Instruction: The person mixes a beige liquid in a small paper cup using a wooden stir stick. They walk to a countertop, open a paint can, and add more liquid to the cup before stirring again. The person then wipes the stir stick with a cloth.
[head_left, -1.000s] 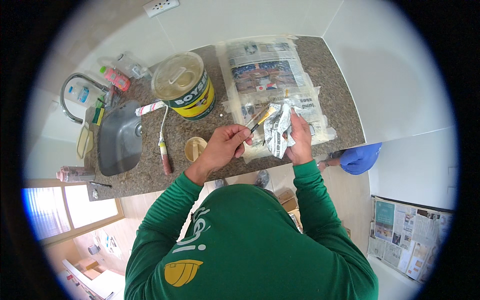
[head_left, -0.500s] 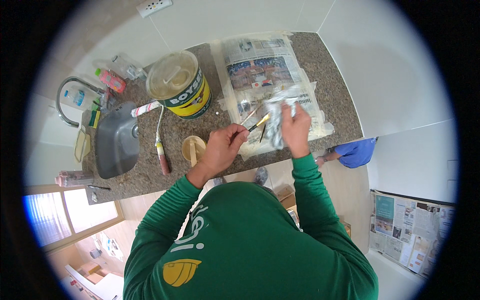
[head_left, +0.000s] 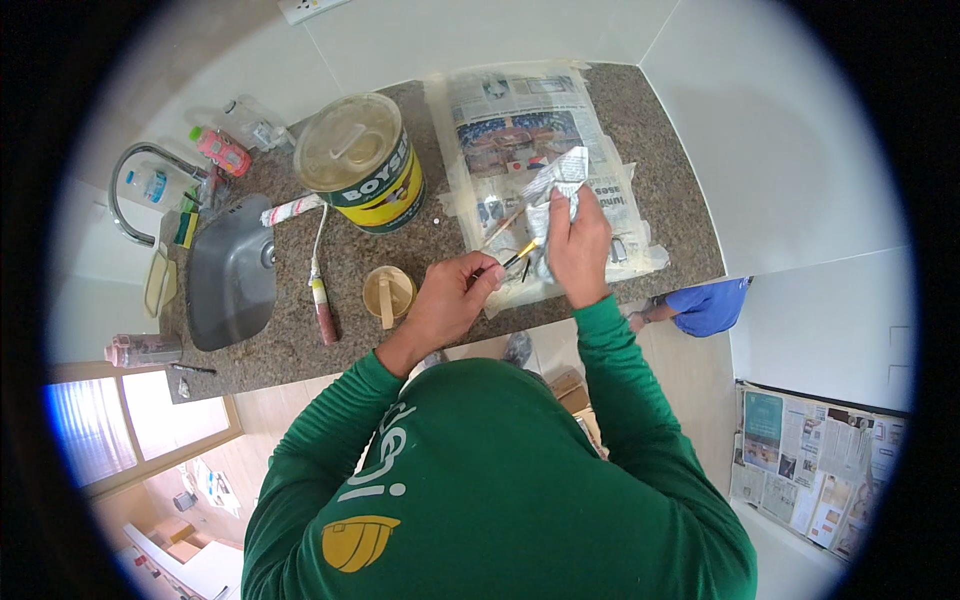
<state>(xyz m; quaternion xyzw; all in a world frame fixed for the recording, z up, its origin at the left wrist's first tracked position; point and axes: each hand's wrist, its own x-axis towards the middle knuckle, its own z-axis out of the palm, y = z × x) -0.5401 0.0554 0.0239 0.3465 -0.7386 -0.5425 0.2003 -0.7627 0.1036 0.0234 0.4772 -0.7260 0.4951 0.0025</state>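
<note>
My left hand (head_left: pixel 455 297) pinches a thin paintbrush (head_left: pixel 520 254) by its dark handle, its yellowish metal end pointing up and right. My right hand (head_left: pixel 582 245) is closed on a crumpled piece of newspaper (head_left: pixel 562 180), which hangs down around the brush's tip and hides the bristles. Both hands are over newspaper sheets (head_left: pixel 520 92) taped flat on the granite counter. Another slender brush or stick (head_left: pixel 503 228) lies on the sheets beside the held brush. Left of my left hand stands a small tub (head_left: pixel 372 290) of beige paint with a flat stick (head_left: pixel 386 303) in it.
A large lidded paint can (head_left: pixel 385 190) stands behind the tub. Left of it are a paint roller (head_left: pixel 290 210), a red-handled tool (head_left: pixel 324 312) and the sink (head_left: pixel 230 290) with its curved faucet (head_left: pixel 118 200). A person in a blue shirt (head_left: pixel 708 305) is beyond the counter's right end.
My right hand has shifted slightly, and the crumpled newspaper now stands up above its fingers instead of spreading to its left. My left hand still holds the paintbrush in nearly the same place.
</note>
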